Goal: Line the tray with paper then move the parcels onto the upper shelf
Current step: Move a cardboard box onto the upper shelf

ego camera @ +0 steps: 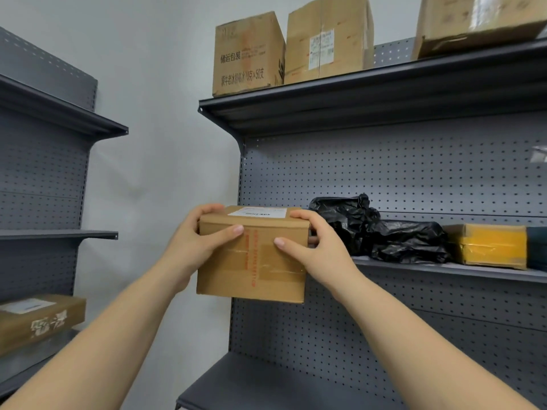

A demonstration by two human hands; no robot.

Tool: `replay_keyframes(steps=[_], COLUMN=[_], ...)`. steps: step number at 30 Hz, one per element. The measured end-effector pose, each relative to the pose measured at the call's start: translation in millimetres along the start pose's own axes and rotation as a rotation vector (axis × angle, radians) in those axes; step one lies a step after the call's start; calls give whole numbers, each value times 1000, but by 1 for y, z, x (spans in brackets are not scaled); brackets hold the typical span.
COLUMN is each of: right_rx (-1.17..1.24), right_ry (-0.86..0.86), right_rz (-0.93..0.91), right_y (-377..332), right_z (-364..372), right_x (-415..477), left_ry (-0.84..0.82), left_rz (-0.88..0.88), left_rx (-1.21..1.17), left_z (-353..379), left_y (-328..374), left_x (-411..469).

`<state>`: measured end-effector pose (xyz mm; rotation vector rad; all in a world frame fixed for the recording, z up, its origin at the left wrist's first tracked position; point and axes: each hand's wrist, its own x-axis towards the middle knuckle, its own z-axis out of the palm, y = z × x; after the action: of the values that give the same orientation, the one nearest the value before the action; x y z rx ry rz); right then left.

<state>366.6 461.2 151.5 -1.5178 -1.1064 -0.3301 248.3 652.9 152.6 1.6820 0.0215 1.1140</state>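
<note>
A brown cardboard parcel (251, 270) with a white label on top and clear tape on its front is held in the air, level with the left end of the middle shelf (444, 269). My left hand (195, 242) grips its left side, thumb across the front. My right hand (316, 248) grips its right side the same way. The upper shelf (355, 93) runs above, carrying three large cardboard boxes (248, 54). No tray or paper is in view.
On the middle shelf lie black plastic-wrapped parcels (384, 232), a yellow-taped box (491, 247) and a dark item at the frame's right edge. A second grey rack (44, 173) stands on the left with a brown box (38, 321) low down. The bottom shelf (251, 386) lies below.
</note>
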Motion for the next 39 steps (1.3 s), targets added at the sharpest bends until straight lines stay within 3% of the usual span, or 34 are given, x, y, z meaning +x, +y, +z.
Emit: replay_keyframes(steps=[5, 13, 19, 27, 39], right_rx=[-3, -86, -117, -221, -456], right_ry=[64, 111, 148, 169, 234], right_rz=[-27, -92, -118, -55, 84], right_y=[-6, -23, -22, 33, 108], right_z=[8, 18, 20, 27, 42], right_x=[43, 92, 127, 155, 181], left_ry=[114, 75, 115, 30, -124], left_rz=[16, 29, 182, 103, 94], left_rx=[-93, -108, -53, -104, 92], left_z=[-1, -8, -6, 21, 63], left_y=[-2, 5, 1, -64, -143], left_x=[45, 108, 149, 187, 230])
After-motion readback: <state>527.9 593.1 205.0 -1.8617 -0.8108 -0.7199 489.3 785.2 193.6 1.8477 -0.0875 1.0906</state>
